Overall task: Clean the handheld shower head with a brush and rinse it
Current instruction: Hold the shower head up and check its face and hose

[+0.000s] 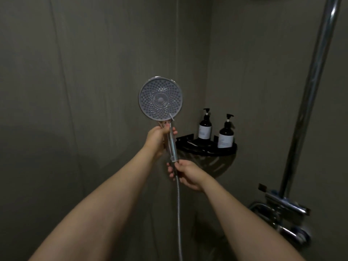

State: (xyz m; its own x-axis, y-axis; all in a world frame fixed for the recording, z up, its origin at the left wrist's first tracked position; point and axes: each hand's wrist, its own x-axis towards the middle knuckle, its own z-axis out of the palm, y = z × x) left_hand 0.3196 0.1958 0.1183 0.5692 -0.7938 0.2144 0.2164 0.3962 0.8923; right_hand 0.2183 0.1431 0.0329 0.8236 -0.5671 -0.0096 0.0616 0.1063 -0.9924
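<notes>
A round chrome handheld shower head is held upright in front of the grey wall, its nozzle face turned toward me. My left hand is shut on the upper part of its chrome handle. My right hand grips the bottom end of the handle, where the metal hose joins and hangs down. No brush is in view.
A black corner shelf just right of my hands carries two dark pump bottles. A chrome riser pipe runs up the right wall above the mixer valve. Grey walls meet in a corner behind the shelf.
</notes>
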